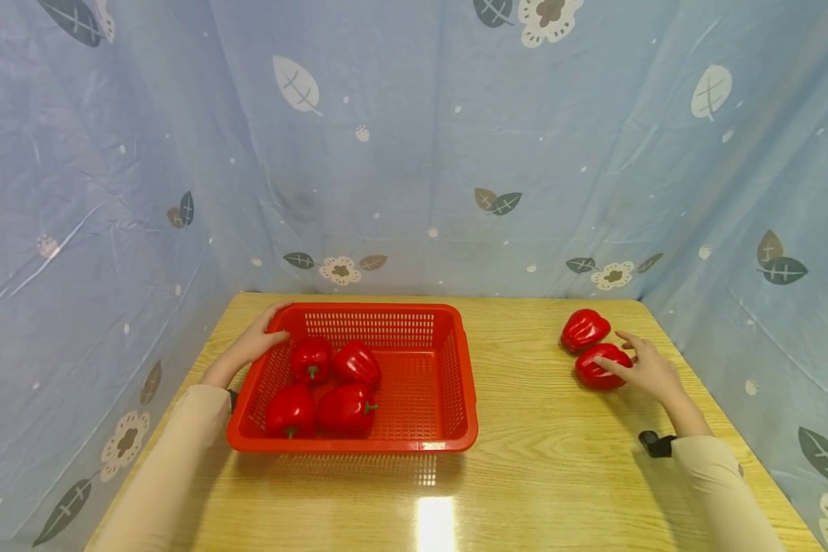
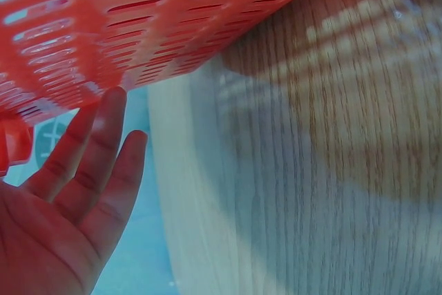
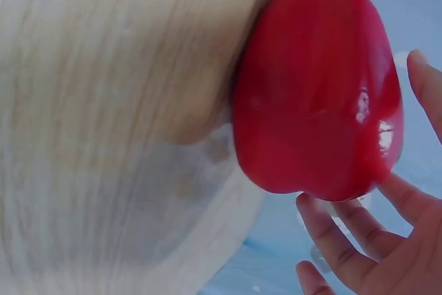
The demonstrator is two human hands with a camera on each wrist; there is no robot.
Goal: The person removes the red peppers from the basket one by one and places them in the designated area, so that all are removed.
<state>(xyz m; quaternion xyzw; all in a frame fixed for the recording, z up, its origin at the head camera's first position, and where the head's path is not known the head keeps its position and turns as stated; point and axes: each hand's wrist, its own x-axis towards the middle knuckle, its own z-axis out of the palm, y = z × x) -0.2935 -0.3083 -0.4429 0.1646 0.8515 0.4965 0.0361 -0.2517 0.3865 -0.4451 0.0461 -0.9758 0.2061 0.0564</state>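
Note:
A red plastic basket [image 1: 414, 445] with slotted walls holds several red bell peppers [image 1: 345, 409] in its left half. At its far left corner my left hand [image 1: 254, 342] holds the rim, thumb over the edge; its other fingers [image 2: 103, 143] lie against the outer wall. On the right, my right hand [image 1: 652, 371] reaches over a red bell pepper [image 3: 314, 94] on the table, thumb and fingers spread around it. A gap shows between one spread digit and the pepper in the right wrist view, while other fingertips are right at its end. Another bell pepper [image 1: 584, 330] lies just behind it.
The light wood table [image 1: 524, 475] reaches back to a blue curtain [image 1: 400, 153] with leaf and flower prints, which also hangs along both sides. A dark wrist-worn device [image 1: 657, 443] sits by the right wrist.

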